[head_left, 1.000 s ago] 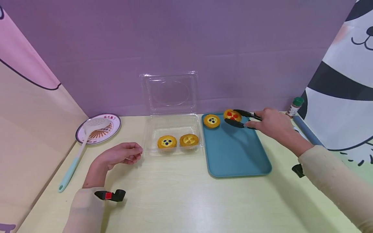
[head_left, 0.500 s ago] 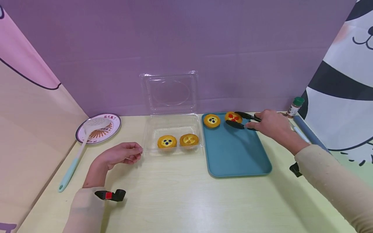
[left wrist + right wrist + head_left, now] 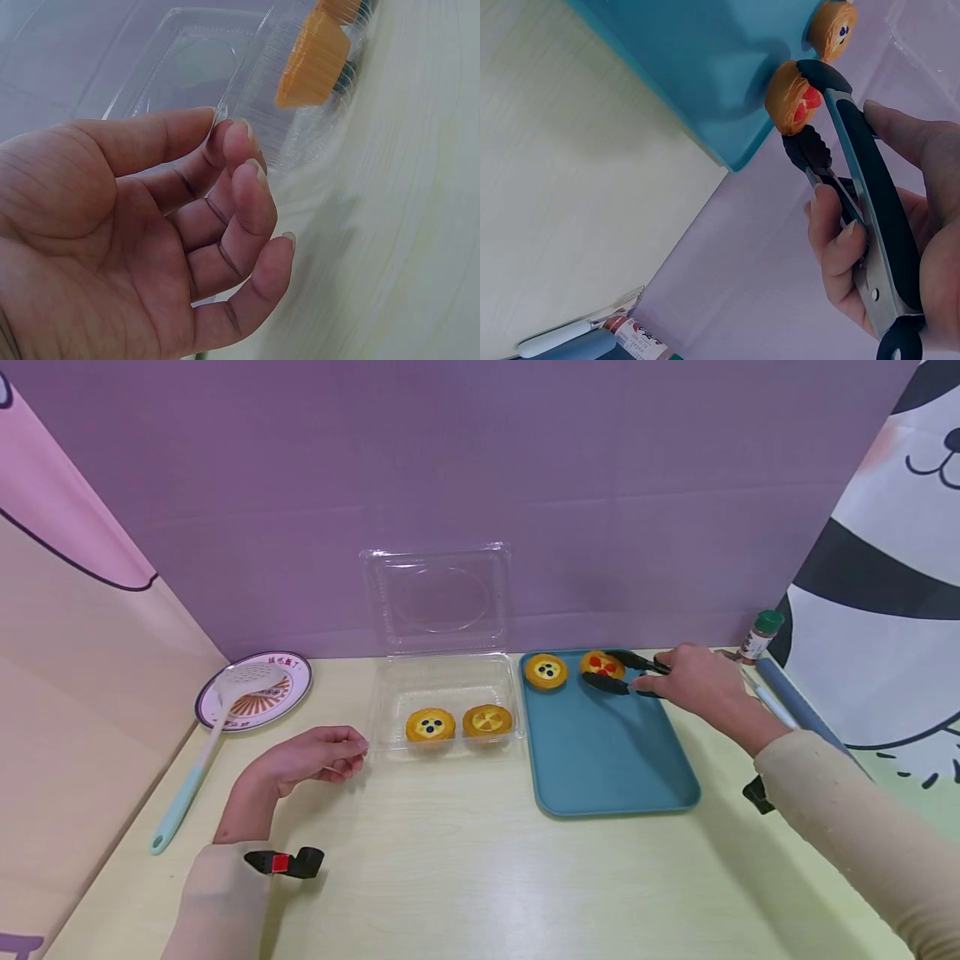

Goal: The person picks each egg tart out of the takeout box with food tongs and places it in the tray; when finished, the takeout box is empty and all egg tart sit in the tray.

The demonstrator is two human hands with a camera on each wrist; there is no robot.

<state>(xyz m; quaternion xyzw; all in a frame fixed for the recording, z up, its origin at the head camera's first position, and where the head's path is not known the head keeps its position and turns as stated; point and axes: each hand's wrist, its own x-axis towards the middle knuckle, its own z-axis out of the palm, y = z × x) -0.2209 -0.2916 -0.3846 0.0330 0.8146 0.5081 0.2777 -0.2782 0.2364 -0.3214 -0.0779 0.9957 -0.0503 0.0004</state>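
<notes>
The left hand (image 3: 311, 760) rests loosely curled and empty on the bench (image 3: 450, 860) beside the clear box (image 3: 442, 702); the right hand (image 3: 693, 681) squeezes black tongs (image 3: 626, 672), their grip pinching 1 red-topped tart (image 3: 602, 664) at the teal tray's (image 3: 607, 760) far edge; likely light and crumbly, best held by its rim.

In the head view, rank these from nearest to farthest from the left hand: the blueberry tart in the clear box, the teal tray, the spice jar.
Measured from the left hand:
1. Blueberry tart, just to its right, in the clear box.
2. Teal tray, further right, beyond the box.
3. Spice jar, at the far right by the back wall.
</notes>
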